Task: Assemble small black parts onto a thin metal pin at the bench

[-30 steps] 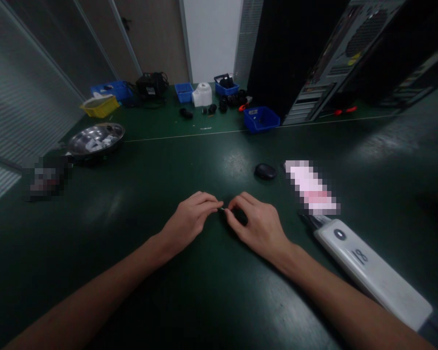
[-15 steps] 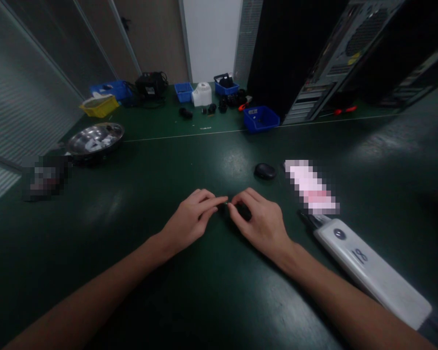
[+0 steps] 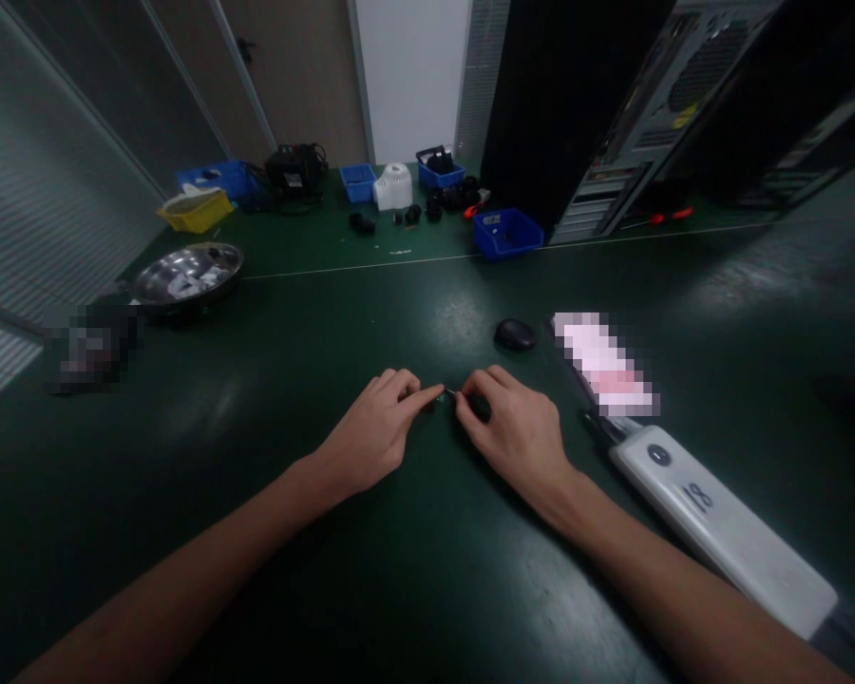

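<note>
Both my hands rest on the dark green table [image 3: 399, 589], fingertips almost meeting at its middle. My left hand [image 3: 377, 432] is curled, its forefinger and thumb pinched on a tiny part that I cannot make out. My right hand [image 3: 517, 432] is closed round a small black object [image 3: 479, 407], from which a thin metal tip [image 3: 448, 391] points left toward the left fingertips.
A white bar-shaped device marked 18 [image 3: 723, 532] lies at the right, a black oval object [image 3: 515, 333] just beyond my hands. A steel bowl [image 3: 187, 274] sits far left; blue bins [image 3: 507, 232], a yellow bin [image 3: 195, 209] and computer towers [image 3: 634, 123] stand at the back.
My hands have shifted slightly away from me. The right hand has turned a little, so the black object in it shows more.
</note>
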{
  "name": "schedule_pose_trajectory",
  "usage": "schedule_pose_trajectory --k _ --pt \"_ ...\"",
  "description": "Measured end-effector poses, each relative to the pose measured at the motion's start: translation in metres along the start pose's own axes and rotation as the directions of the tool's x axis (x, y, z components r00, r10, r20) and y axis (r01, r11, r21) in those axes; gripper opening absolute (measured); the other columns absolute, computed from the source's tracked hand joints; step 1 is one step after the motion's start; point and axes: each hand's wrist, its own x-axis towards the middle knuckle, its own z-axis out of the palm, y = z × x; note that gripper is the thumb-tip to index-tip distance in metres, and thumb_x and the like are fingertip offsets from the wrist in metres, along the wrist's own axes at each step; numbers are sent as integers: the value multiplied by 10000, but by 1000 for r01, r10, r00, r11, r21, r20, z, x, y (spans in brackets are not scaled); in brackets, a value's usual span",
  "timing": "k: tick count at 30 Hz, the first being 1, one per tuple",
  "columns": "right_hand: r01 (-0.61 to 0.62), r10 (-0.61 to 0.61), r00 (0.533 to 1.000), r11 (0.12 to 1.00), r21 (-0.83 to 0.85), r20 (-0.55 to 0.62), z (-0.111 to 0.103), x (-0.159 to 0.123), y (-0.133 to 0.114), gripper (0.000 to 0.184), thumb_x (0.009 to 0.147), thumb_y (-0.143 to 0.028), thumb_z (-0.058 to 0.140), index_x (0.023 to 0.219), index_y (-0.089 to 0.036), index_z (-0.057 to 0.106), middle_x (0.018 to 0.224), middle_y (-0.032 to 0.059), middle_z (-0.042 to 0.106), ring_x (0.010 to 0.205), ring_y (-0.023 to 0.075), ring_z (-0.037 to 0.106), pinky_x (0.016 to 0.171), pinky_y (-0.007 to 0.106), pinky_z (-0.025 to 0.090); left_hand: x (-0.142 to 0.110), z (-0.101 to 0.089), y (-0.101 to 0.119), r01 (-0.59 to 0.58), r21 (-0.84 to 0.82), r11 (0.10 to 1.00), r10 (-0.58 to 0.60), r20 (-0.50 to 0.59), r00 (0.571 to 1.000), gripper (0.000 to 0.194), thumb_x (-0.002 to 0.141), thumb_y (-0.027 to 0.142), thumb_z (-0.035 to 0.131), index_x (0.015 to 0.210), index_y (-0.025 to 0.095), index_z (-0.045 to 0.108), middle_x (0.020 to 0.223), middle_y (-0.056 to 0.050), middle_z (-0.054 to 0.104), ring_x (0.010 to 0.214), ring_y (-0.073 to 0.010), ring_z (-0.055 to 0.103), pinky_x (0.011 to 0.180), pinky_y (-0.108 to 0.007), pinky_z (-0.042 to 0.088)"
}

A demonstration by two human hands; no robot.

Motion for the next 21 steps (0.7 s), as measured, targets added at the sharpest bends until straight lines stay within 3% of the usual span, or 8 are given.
schedule_pose_trajectory --k 7,11,14,18,21 --pt "-12 13 1000 1000 15 -22 2 -1 0 161 978 -340 545 901 -239 643 932 16 669 736 162 625 565 295 306 2 4 5 -90 -66 994 85 -85 993 318 1005 263 420 1271 251 593 1327 -56 577 1243 -199 506 1073 -434 484" --pt "-10 11 1000 998 58 -8 1 -1 0 144 971 -330 556 905 -236 644 941 17 670 766 163 634 598 287 345 4 3 3 -127 0 992 127 17 992 355 1008 223 397 1325 281 545 1380 -18 575 1303 -176 501 1146 -454 454" --pt "-7 7 1000 997 80 8 1 -1 2 146 973 -331 555 909 -233 642 955 15 669 787 165 636 621 288 365 -4 -4 -12 -126 41 991 123 69 990 382 1003 194 399 1347 301 526 1355 -4 595 1280 -162 518 1144 -432 460" --pt "4 -7 1000 995 101 22 2 -1 3 156 980 -337 541 923 -231 641 970 13 669 787 161 631 615 283 359 -41 -31 -56 76 38 996 -74 -54 996 353 1013 316 414 1343 340 538 1338 -2 594 1233 -171 552 1087 -397 497" --pt "3 -4 1000 994 105 14 2 -1 4 161 979 -341 542 922 -230 643 968 15 672 772 159 624 602 281 349 -94 -65 -103 320 58 946 -299 -232 926 357 996 453 445 1317 335 548 1326 10 596 1210 -203 571 1086 -425 484"
